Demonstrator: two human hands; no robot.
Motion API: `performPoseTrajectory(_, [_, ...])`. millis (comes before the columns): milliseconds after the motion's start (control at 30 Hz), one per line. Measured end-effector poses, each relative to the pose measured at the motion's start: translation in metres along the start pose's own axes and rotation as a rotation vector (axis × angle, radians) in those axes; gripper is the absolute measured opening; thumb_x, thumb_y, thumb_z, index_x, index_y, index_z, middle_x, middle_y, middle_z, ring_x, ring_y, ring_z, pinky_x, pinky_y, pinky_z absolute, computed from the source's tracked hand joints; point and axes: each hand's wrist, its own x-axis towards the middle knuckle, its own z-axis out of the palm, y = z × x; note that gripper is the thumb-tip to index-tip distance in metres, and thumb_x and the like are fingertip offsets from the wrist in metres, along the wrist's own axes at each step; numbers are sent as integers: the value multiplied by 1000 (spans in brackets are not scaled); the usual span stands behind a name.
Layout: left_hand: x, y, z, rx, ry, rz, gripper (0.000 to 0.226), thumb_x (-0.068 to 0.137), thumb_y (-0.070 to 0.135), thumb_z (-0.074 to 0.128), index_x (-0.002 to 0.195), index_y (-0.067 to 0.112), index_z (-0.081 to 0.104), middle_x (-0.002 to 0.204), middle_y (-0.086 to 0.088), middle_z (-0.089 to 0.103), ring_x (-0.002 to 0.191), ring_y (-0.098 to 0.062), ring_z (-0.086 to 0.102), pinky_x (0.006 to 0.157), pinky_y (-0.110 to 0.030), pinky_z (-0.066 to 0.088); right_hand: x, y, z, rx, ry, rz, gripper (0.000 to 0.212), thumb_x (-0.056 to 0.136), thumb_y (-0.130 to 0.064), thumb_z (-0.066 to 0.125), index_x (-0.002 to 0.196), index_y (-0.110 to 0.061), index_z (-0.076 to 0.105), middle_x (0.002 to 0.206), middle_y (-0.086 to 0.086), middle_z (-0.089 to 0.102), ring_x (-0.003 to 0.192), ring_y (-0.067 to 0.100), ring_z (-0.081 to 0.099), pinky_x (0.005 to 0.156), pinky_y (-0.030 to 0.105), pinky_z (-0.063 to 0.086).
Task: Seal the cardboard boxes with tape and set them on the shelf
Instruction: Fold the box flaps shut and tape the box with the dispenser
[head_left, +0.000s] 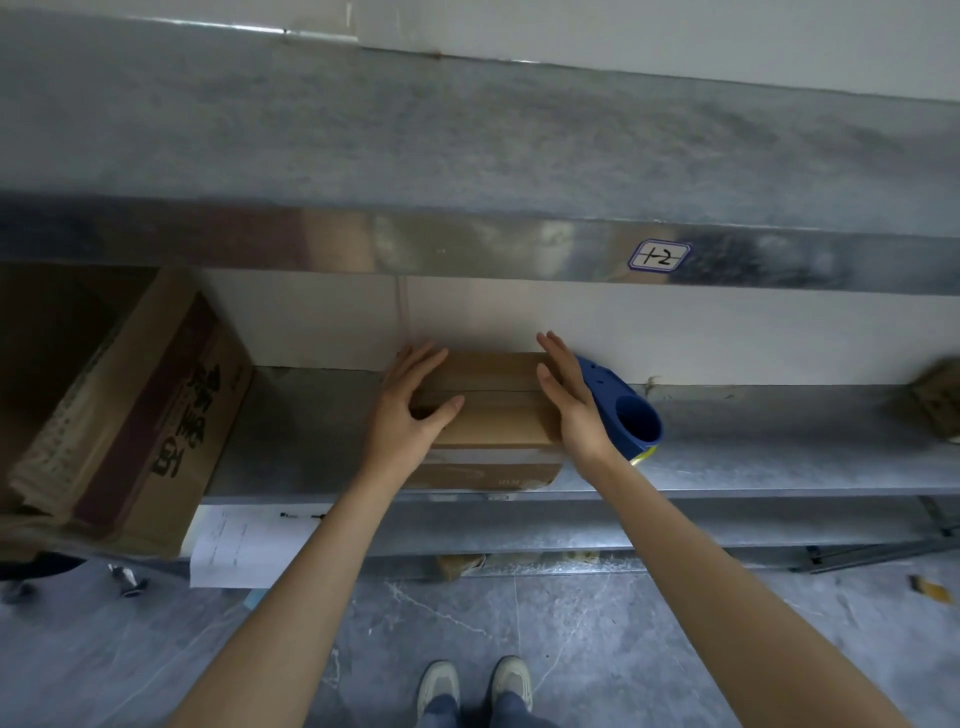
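Setting: I stand facing a metal shelf (779, 467) against a pale wall, looking down along both my bare forearms.
Cardboard box (493, 410): small and brown, resting on the middle level of the shelf, between my two hands, with its far end close to the wall. A seam runs across its top.
Box front: glossy and blurred, possibly taped; I cannot tell whether this is one box or two stacked.
Left hand (410, 410): flat against the box's left side, fingers straight and pointing toward the wall, thumb lying across the top. Not clenched.
Right hand (566, 400): flat against the box's right side, fingers straight, thumb at the top edge. Released, pressing rather than gripping.
Tape dispenser (631, 415): blue, on the same level, just beside my right hand on its outer side.
Large carton (156, 415): at the left end of that level, tilted, with dark printed characters on its face.
Label (658, 255): a small white tag on the front edge of the level above, handwritten "1-2".
Paper sheets (244, 545): white, hanging below the shelf edge at left.
Shoes (475, 686): my two pale shoes on the grey floor (597, 649).
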Motion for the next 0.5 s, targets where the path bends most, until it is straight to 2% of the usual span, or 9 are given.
performPoseTrajectory(100, [-1, 1, -2, -21, 16, -40, 57, 86, 18, 76, 138, 26, 54, 158, 7, 32, 151, -7, 13, 119, -27, 15, 1, -1, 0, -22, 3, 12, 45, 102, -32, 49, 146, -34, 43, 156, -20, 29, 139, -6, 26, 100, 6, 25])
performPoseTrajectory(167, [-3, -1, -6, -3, 14, -47, 62, 85, 20, 77, 141, 24, 51, 159, 2, 26, 150, -10, 15, 120, -29, 17, 2, -2, -1, -67, -6, 4, 43, 103, -29, 48, 146, -32, 44, 156, -18, 29, 139, -5, 26, 100, 3, 25])
performPoseTrajectory(267, [-16, 0, -9, 62, 23, -29, 67, 82, 23, 80, 141, 22, 48, 157, 1, 20, 144, -5, 18, 113, -17, 18, 4, -1, -4, -107, -23, -3, 39, 104, -20, 45, 143, -27, 48, 155, -15, 30, 138, -3, 27, 101, 3, 24])
performPoseTrajectory(333, [-28, 1, -9, 65, 64, -37, 69, 81, 27, 81, 141, 21, 47, 154, 1, 22, 141, -6, 23, 110, -16, 21, 5, -1, -6, -146, -52, -2, 40, 104, -15, 44, 142, -26, 48, 154, -14, 29, 137, -1, 27, 99, 2, 25])
performPoseTrajectory(400, [-36, 2, -8, 55, 122, -64, 73, 79, 33, 82, 141, 21, 44, 148, 1, 27, 134, -6, 31, 107, -18, 27, 6, -3, -8, -171, -73, 5, 43, 103, -12, 44, 143, -28, 46, 153, -14, 29, 135, 0, 28, 100, 7, 26])
performPoseTrajectory(500, [-39, 3, -9, 18, 178, -101, 73, 75, 35, 85, 136, 22, 47, 135, 7, 41, 123, -4, 42, 101, -17, 35, 5, -7, -13, -194, -104, -1, 42, 101, -9, 46, 139, -27, 50, 138, -16, 39, 123, -7, 38, 98, 11, 30])
